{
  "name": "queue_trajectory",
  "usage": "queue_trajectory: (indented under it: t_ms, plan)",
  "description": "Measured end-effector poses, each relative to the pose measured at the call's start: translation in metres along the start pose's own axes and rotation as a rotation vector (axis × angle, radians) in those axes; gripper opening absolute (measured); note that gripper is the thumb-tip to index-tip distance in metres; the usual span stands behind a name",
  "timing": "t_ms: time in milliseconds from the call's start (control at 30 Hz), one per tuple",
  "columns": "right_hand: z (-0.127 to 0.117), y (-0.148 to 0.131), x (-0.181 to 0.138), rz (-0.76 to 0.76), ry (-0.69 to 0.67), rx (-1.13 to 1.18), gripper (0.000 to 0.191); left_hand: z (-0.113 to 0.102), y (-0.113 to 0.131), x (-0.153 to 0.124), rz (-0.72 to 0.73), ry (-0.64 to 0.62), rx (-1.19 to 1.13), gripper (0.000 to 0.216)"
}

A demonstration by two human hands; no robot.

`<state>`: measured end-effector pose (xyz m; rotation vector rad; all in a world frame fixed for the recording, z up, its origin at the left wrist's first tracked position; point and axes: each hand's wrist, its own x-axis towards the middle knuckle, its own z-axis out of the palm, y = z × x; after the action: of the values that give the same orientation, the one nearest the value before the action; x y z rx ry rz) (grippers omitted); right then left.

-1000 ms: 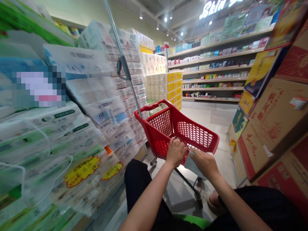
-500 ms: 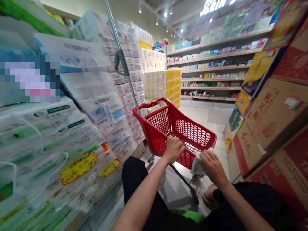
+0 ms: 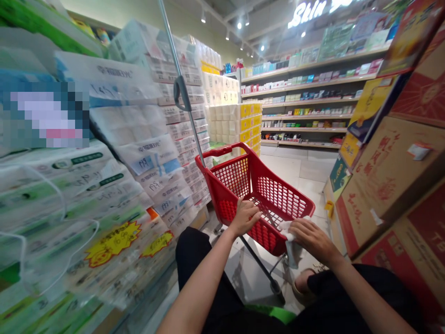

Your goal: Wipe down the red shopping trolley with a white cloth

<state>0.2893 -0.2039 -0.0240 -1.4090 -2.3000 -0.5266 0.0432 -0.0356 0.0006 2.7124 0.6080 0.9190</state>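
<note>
A red plastic shopping cart (image 3: 224, 188) with perforated sides stands in front of my legs, its basket holding nothing that I can see. My left hand (image 3: 246, 217) is closed over the near rim of the basket, fingers curled to the inside. At the right-hand corner of the rim, my right hand (image 3: 311, 235) presses a pale wiping cloth (image 3: 295, 250) against the edge, and part of the cloth hangs down outside. A metal pole (image 3: 187, 99) with a grey clip rises from the cart's far left corner.
Stacked tissue packs (image 3: 153, 171) line the left side, with yellow price tags (image 3: 113, 243). Cardboard cartons (image 3: 392, 167) are piled on the right. Shelves of small boxed goods (image 3: 306, 97) stand behind the tiled floor (image 3: 281, 164). The cart's wheel (image 3: 276, 286) is near my foot.
The cart has shifted slightly to the right. My right hand has moved a little right along the rim, and the cloth now hangs lower. My left hand has slid slightly left.
</note>
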Motion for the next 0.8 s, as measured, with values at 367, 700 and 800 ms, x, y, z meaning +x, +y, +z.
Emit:
queue_trajectory:
  t_ms: [367, 700, 800]
  plan:
    - [0.022, -0.088, 0.053, 0.130, 0.055, -0.115, 0.021, -0.015, -0.009, -0.007, -0.087, 0.115, 0.019, 0.026]
    - [0.004, -0.034, 0.047, -0.008, 0.015, -0.081, 0.019, -0.035, -0.043, -0.009, -0.069, 0.035, -0.012, 0.015]
    - [-0.002, 0.000, 0.026, 0.020, 0.045, -0.056, 0.017, -0.034, -0.044, -0.008, -0.076, 0.016, -0.017, 0.014]
